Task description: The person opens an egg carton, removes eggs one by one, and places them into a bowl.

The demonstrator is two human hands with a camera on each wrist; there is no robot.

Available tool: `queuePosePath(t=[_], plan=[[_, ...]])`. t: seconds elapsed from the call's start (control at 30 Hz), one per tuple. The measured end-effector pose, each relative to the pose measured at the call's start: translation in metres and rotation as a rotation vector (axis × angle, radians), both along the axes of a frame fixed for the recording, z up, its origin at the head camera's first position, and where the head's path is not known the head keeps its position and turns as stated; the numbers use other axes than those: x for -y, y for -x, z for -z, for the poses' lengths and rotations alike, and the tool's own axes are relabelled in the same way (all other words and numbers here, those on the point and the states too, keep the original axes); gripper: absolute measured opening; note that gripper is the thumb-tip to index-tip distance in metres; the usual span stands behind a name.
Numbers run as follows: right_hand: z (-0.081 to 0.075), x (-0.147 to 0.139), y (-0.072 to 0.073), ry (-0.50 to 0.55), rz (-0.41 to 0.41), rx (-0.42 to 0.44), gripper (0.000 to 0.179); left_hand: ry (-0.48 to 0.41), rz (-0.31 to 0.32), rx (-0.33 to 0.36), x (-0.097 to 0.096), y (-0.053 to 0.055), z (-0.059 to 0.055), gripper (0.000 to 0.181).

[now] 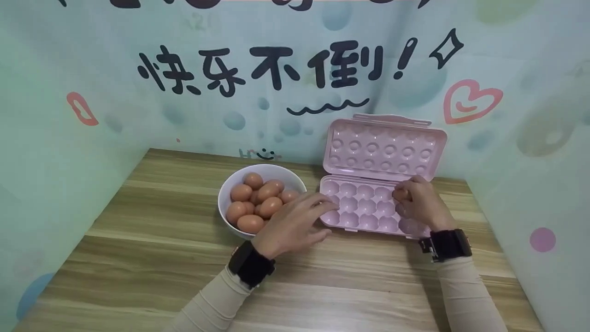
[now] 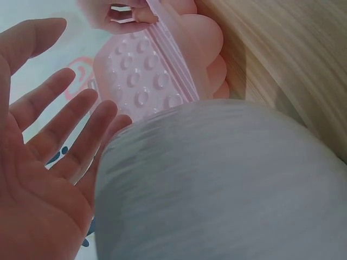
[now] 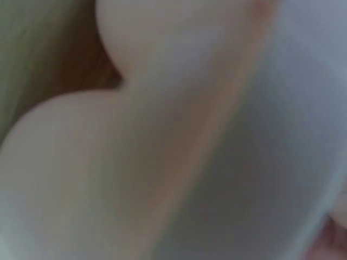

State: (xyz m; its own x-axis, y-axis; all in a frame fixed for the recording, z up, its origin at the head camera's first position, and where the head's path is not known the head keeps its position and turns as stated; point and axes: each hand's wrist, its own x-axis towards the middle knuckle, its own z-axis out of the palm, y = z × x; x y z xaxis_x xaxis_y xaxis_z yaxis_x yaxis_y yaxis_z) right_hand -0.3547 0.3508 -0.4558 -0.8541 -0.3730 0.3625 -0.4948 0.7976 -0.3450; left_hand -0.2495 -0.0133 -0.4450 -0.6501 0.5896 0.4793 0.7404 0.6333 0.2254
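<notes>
A pink egg carton [image 1: 367, 206] lies with its lid [image 1: 385, 147] raised against the wall. My right hand [image 1: 426, 205] pinches a brown egg [image 1: 401, 194] at the carton's back right cups. The right wrist view is filled by the blurred carton side [image 3: 59, 173]. My left hand [image 1: 292, 226] hovers between the bowl and carton, fingertips over the carton's left cups. Its fingers are spread and hold nothing in the left wrist view, where the palm [image 2: 38, 200] shows. A white bowl [image 1: 222, 203] of several brown eggs [image 1: 250, 224] stands to the left, partly hidden by that hand.
The bowl's pale outer wall [image 2: 227, 184] looms large in the left wrist view. A wooden table [image 1: 152, 263] carries everything. A printed cloth [image 1: 193, 124] with black lettering hangs behind it, and pale sides rise at left and right.
</notes>
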Motion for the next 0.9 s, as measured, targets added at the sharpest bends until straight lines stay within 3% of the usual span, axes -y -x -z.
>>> queuePosePath(t=[0.23, 0.3, 0.6, 0.9], plan=[[-0.015, 0.011, -0.008, 0.032, -0.037, -0.205, 0.026, -0.038, -0.052, -0.035, 0.0, 0.002, 0.0, 0.047], [-0.021, 0.019, -0.013, 0.064, -0.071, -0.225, 0.028, -0.052, -0.075, -0.038, 0.0, 0.002, -0.001, 0.046], [-0.04, 0.066, -0.047, 0.245, -0.139, -0.047, 0.033, -0.109, -0.117, -0.071, 0.0, 0.005, -0.006, 0.044], [-0.047, 0.101, -0.077, 0.43, -0.243, 0.124, 0.032, -0.171, -0.09, -0.099, 0.001, 0.005, -0.007, 0.048]])
